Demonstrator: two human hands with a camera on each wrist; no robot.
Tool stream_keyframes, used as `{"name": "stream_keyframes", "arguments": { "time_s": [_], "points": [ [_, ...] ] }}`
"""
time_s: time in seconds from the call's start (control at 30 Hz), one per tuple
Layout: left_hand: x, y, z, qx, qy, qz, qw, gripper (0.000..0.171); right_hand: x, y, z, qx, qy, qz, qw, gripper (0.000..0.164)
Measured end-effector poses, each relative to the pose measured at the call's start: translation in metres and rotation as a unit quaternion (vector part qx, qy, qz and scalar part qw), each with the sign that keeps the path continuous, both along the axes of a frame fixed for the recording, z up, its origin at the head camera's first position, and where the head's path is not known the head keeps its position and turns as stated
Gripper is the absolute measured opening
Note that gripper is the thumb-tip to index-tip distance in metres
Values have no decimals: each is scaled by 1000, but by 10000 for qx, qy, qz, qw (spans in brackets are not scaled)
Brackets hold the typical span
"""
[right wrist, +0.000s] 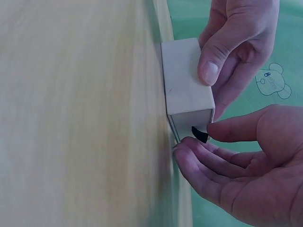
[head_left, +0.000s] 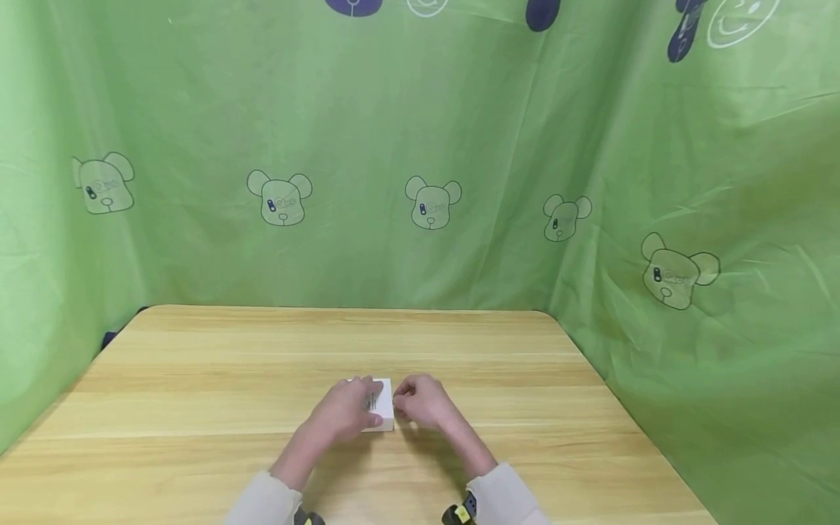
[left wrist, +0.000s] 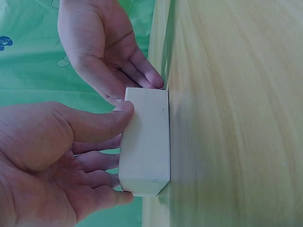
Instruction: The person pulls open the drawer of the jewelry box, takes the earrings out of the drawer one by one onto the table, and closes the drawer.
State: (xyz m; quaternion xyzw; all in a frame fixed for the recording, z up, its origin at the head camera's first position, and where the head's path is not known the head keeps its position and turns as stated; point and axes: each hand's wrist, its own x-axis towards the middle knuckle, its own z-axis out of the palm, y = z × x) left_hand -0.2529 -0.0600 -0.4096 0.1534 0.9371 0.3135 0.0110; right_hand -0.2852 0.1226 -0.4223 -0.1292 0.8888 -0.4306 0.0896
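A small white box (head_left: 385, 408) with dark print on its top lies on the wooden table (head_left: 262, 350). My left hand (head_left: 343, 410) grips it from the left, thumb on the near side and fingers over the top and far side. At the box's right end is my right hand (head_left: 425, 402). In the right wrist view a short black tab (right wrist: 200, 135) sticks out of that end, and my right thumb and fingers pinch it. The left wrist view shows the plain near side of the box, with the left thumb pressed on it.
A green curtain (head_left: 367, 255) printed with bear heads hangs behind the table and along both sides. Dark bands with yellow parts sit at both wrists, beside the light sleeves (head_left: 265, 499).
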Motion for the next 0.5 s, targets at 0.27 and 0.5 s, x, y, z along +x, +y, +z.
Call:
{"name": "stream_keyframes", "arguments": {
  "time_s": [0.27, 0.5],
  "points": [
    [0, 0, 0, -4, -45, 47, 10000, 59, -1, -2, -4, 31, 126, -27, 9999, 10],
    [0, 1, 2, -2, -59, 13, 10000, 59, -1, -4, -5, -36, 179, -132, 9997, 15]
  ]
}}
